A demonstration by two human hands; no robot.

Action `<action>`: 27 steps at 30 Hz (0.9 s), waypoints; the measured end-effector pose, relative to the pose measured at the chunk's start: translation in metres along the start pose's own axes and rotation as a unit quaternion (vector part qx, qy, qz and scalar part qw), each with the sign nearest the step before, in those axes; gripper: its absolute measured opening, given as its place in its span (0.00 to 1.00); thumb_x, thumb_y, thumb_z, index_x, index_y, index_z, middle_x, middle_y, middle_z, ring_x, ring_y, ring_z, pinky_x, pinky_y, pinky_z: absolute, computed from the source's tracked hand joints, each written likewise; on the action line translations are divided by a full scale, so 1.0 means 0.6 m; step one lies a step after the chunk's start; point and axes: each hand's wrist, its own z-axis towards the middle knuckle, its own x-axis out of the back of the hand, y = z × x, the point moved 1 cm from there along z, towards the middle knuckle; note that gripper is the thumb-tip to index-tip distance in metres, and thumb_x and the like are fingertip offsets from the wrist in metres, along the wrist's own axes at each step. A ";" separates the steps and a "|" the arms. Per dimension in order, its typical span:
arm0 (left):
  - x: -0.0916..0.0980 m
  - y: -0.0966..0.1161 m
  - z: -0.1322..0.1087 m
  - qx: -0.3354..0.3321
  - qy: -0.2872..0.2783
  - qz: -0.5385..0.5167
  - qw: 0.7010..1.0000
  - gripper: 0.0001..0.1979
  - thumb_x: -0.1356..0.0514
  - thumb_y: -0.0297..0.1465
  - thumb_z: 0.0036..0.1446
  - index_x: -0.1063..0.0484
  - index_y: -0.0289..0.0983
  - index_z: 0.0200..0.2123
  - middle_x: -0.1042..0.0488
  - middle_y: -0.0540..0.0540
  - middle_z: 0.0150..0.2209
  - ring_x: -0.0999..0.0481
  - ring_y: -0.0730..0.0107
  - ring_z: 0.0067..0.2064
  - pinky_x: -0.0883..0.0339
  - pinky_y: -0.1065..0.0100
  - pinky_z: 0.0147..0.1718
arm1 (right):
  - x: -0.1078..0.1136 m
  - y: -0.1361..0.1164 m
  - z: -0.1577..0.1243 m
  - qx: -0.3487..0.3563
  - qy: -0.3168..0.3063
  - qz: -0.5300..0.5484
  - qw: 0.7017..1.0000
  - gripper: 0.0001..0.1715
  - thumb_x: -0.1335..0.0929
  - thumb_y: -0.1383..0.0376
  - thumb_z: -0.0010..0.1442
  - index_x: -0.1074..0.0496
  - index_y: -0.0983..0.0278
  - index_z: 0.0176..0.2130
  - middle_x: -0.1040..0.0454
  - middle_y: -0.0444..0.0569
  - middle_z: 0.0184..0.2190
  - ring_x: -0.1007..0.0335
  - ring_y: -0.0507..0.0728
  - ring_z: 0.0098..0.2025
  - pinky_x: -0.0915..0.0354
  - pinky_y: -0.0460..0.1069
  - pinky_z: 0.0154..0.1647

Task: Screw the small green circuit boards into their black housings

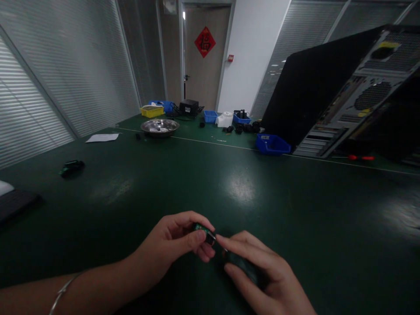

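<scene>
Near the front of the table, my left hand [179, 238] pinches a small green circuit board [199, 227] between thumb and fingers. A dark block with a shiny edge, seemingly a connector [210, 238], sits at the board's right end. My right hand [262, 267] is close by on the right, its index fingertip at that end of the board. Its thumb and fingers curl around a dark object, too dim and too hidden to name. A bangle [62, 291] circles the left wrist.
A computer tower [305, 83] stands tilted at right, beside a blue bin [272, 144] and a red screwdriver [361, 157]. A metal bowl [159, 127] and small bins line the back. Dark green parts [71, 168] and white paper [102, 138] lie left on the green table [183, 183].
</scene>
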 end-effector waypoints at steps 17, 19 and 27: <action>0.001 -0.002 0.001 0.003 -0.001 0.009 1.000 0.08 0.35 0.33 0.57 0.23 0.35 0.38 0.19 0.46 0.29 0.22 0.70 0.32 0.30 0.70 0.35 | 0.000 0.000 0.001 0.002 0.007 0.003 1.000 0.26 0.34 0.75 0.60 0.26 0.56 0.54 0.25 0.51 0.38 0.25 0.56 0.39 0.30 0.51 0.40; -0.002 0.002 0.000 -0.001 0.016 0.015 1.000 0.08 0.35 0.33 0.57 0.23 0.36 0.38 0.20 0.47 0.29 0.22 0.71 0.32 0.30 0.70 0.36 | -0.001 -0.001 0.001 -0.005 0.007 0.000 1.000 0.26 0.34 0.75 0.60 0.26 0.56 0.54 0.25 0.52 0.38 0.25 0.56 0.39 0.30 0.51 0.39; -0.004 0.005 -0.004 -0.001 0.012 0.039 0.999 0.06 0.35 0.30 0.58 0.23 0.36 0.38 0.21 0.49 0.30 0.23 0.72 0.34 0.31 0.71 0.37 | -0.001 -0.006 0.003 -0.007 -0.004 0.015 1.000 0.25 0.34 0.76 0.60 0.25 0.56 0.53 0.24 0.52 0.38 0.25 0.57 0.39 0.30 0.51 0.38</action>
